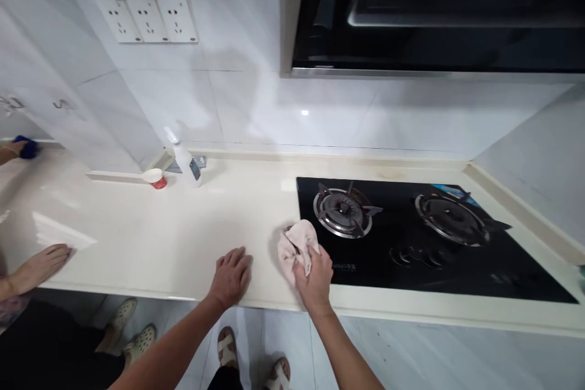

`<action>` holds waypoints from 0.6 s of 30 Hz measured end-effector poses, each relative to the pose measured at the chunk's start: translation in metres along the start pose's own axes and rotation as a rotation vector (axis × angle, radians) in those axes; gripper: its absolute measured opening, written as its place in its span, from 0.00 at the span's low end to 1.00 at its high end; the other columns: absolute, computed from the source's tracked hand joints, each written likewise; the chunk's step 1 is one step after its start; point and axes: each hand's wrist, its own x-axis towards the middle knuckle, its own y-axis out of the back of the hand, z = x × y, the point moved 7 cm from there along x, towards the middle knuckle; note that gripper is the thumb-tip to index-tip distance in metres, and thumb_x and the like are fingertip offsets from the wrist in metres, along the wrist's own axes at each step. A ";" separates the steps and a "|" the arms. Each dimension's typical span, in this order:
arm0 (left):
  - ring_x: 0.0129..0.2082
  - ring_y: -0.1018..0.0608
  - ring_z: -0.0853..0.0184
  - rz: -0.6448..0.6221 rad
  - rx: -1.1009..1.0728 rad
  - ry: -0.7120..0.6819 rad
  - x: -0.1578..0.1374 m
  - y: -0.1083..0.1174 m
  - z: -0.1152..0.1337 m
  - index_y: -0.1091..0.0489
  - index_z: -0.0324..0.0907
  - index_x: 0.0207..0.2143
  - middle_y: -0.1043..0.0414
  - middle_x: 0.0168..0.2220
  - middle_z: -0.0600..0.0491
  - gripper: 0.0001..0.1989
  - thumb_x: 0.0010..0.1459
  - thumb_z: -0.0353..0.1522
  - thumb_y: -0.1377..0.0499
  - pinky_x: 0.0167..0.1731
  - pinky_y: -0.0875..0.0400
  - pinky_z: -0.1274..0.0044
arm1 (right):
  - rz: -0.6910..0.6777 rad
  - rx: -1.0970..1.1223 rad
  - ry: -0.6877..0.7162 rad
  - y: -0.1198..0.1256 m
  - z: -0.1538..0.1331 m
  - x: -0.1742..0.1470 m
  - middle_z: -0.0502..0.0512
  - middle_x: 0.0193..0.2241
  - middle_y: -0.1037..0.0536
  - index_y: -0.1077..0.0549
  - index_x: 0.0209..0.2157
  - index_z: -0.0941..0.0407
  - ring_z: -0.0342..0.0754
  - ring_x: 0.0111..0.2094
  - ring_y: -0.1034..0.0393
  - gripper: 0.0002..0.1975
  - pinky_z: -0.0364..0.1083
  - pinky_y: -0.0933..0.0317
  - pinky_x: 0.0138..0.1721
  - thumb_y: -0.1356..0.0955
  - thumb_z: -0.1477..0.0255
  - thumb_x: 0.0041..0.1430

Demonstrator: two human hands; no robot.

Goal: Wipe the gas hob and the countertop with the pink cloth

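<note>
Under my right hand [315, 277] is a bunched pale pink cloth [292, 250], gripped by my fingers and pressed to the white countertop [256, 213]. The cloth lies at the left edge of a black glass gas hob [375, 262], close to its left burner [343, 212]. My left hand [232, 275] rests near the counter's front edge, fingers lying on the surface and holding nothing.
A white spray bottle [186, 161] and a red and white paper cup [156, 179] stand at the back left. Another person's hand [43, 268] rests on the counter; their other hand holds a blue cloth [26, 147]. A dark range hood [434, 18] overhangs the hob.
</note>
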 end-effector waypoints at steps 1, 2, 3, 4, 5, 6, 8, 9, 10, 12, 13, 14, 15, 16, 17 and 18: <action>0.62 0.33 0.54 -0.004 -0.016 0.007 0.000 0.000 0.000 0.29 0.47 0.55 0.33 0.63 0.45 0.17 0.66 0.35 0.47 0.56 0.37 0.59 | -0.062 -0.132 0.035 -0.011 0.003 -0.007 0.69 0.60 0.37 0.30 0.54 0.57 0.65 0.60 0.42 0.23 0.66 0.45 0.57 0.35 0.63 0.59; 0.62 0.34 0.54 -0.005 -0.030 0.013 -0.001 0.000 -0.001 0.30 0.46 0.56 0.33 0.63 0.45 0.17 0.66 0.34 0.48 0.56 0.37 0.59 | -0.130 -0.241 0.060 -0.023 0.005 -0.015 0.70 0.62 0.38 0.30 0.55 0.56 0.67 0.60 0.43 0.24 0.67 0.45 0.56 0.35 0.63 0.59; 0.62 0.33 0.55 -0.003 -0.040 0.016 -0.002 0.000 -0.002 0.31 0.46 0.57 0.33 0.63 0.45 0.18 0.66 0.34 0.48 0.57 0.37 0.59 | -0.189 -0.321 0.077 -0.034 0.006 -0.026 0.70 0.63 0.39 0.31 0.57 0.56 0.69 0.60 0.43 0.25 0.68 0.45 0.55 0.35 0.63 0.59; 0.62 0.33 0.56 -0.001 -0.046 0.016 -0.003 -0.001 -0.004 0.32 0.45 0.58 0.33 0.62 0.45 0.19 0.67 0.34 0.48 0.57 0.37 0.60 | -0.229 -0.371 0.084 -0.043 0.004 -0.037 0.71 0.63 0.41 0.31 0.58 0.56 0.70 0.59 0.43 0.26 0.68 0.44 0.54 0.35 0.63 0.60; 0.62 0.33 0.57 0.007 -0.056 0.016 -0.005 0.000 -0.006 0.34 0.44 0.60 0.33 0.62 0.44 0.20 0.67 0.34 0.49 0.58 0.37 0.61 | -0.253 -0.397 0.081 -0.052 0.000 -0.048 0.72 0.64 0.42 0.32 0.60 0.57 0.71 0.59 0.43 0.28 0.68 0.43 0.53 0.35 0.62 0.60; 0.63 0.33 0.58 0.026 -0.076 0.019 -0.007 0.001 -0.008 0.36 0.43 0.61 0.34 0.62 0.43 0.21 0.68 0.34 0.50 0.58 0.37 0.62 | -0.263 -0.404 0.070 -0.058 -0.005 -0.059 0.73 0.64 0.42 0.33 0.61 0.57 0.72 0.58 0.42 0.29 0.69 0.42 0.52 0.34 0.61 0.60; 0.64 0.34 0.58 0.097 -0.142 0.050 -0.013 0.006 -0.012 0.38 0.42 0.63 0.36 0.63 0.42 0.22 0.69 0.35 0.52 0.60 0.37 0.62 | -0.264 -0.370 0.044 -0.066 -0.016 -0.079 0.75 0.64 0.44 0.36 0.63 0.57 0.75 0.59 0.43 0.31 0.71 0.42 0.51 0.35 0.60 0.60; 0.65 0.36 0.57 0.145 -0.179 0.077 -0.016 0.009 -0.013 0.39 0.43 0.63 0.37 0.64 0.42 0.22 0.69 0.35 0.52 0.61 0.37 0.62 | -0.271 -0.327 0.034 -0.068 -0.020 -0.088 0.75 0.65 0.44 0.37 0.64 0.56 0.76 0.60 0.43 0.32 0.72 0.43 0.52 0.35 0.59 0.60; 0.66 0.37 0.57 0.185 -0.215 0.096 -0.019 0.012 -0.011 0.40 0.43 0.64 0.39 0.65 0.42 0.23 0.69 0.36 0.52 0.61 0.38 0.61 | -0.289 -0.260 0.024 -0.069 -0.022 -0.094 0.73 0.65 0.43 0.38 0.65 0.55 0.75 0.61 0.44 0.32 0.71 0.42 0.52 0.35 0.58 0.61; 0.69 0.41 0.54 0.194 -0.261 0.082 -0.021 0.013 0.004 0.40 0.46 0.64 0.44 0.68 0.42 0.24 0.67 0.36 0.49 0.63 0.40 0.58 | -0.326 -0.068 -0.032 -0.060 -0.013 -0.096 0.68 0.63 0.37 0.42 0.66 0.52 0.68 0.60 0.39 0.31 0.66 0.39 0.54 0.38 0.57 0.65; 0.70 0.44 0.52 0.151 -0.275 0.051 -0.020 0.010 0.016 0.39 0.48 0.64 0.47 0.69 0.43 0.26 0.65 0.37 0.46 0.64 0.42 0.56 | -0.313 0.021 -0.089 -0.049 -0.001 -0.090 0.67 0.60 0.33 0.44 0.66 0.52 0.63 0.58 0.35 0.30 0.62 0.37 0.53 0.40 0.57 0.67; 0.71 0.47 0.48 0.077 -0.289 0.014 -0.017 0.005 0.031 0.39 0.50 0.64 0.50 0.71 0.44 0.28 0.62 0.39 0.43 0.64 0.44 0.53 | -0.264 0.072 -0.157 -0.034 0.015 -0.080 0.66 0.57 0.30 0.44 0.66 0.53 0.60 0.55 0.32 0.29 0.59 0.35 0.52 0.42 0.56 0.68; 0.72 0.50 0.44 -0.019 -0.304 -0.020 -0.013 -0.003 0.046 0.39 0.52 0.64 0.53 0.72 0.45 0.31 0.59 0.41 0.39 0.64 0.46 0.49 | -0.191 0.083 -0.221 -0.017 0.033 -0.068 0.66 0.54 0.28 0.43 0.65 0.55 0.58 0.52 0.30 0.29 0.57 0.35 0.50 0.43 0.55 0.68; 0.72 0.53 0.40 -0.122 -0.319 -0.041 -0.009 -0.011 0.059 0.39 0.54 0.65 0.56 0.73 0.45 0.35 0.55 0.44 0.36 0.64 0.49 0.45 | -0.088 0.032 -0.265 0.002 0.051 -0.053 0.67 0.52 0.27 0.40 0.62 0.57 0.59 0.51 0.30 0.30 0.57 0.35 0.50 0.42 0.53 0.67; 0.71 0.55 0.36 -0.222 -0.333 -0.048 -0.005 -0.021 0.071 0.40 0.56 0.65 0.59 0.74 0.45 0.39 0.51 0.46 0.34 0.62 0.52 0.41 | -0.016 -0.055 -0.260 0.016 0.065 -0.039 0.68 0.52 0.27 0.36 0.59 0.59 0.61 0.53 0.32 0.31 0.58 0.36 0.52 0.42 0.51 0.65; 0.71 0.57 0.33 -0.311 -0.345 -0.050 -0.001 -0.029 0.080 0.41 0.56 0.65 0.62 0.74 0.44 0.43 0.48 0.48 0.32 0.61 0.54 0.38 | 0.017 -0.132 -0.226 0.024 0.075 -0.025 0.70 0.53 0.28 0.33 0.56 0.61 0.63 0.55 0.34 0.32 0.60 0.38 0.54 0.42 0.50 0.64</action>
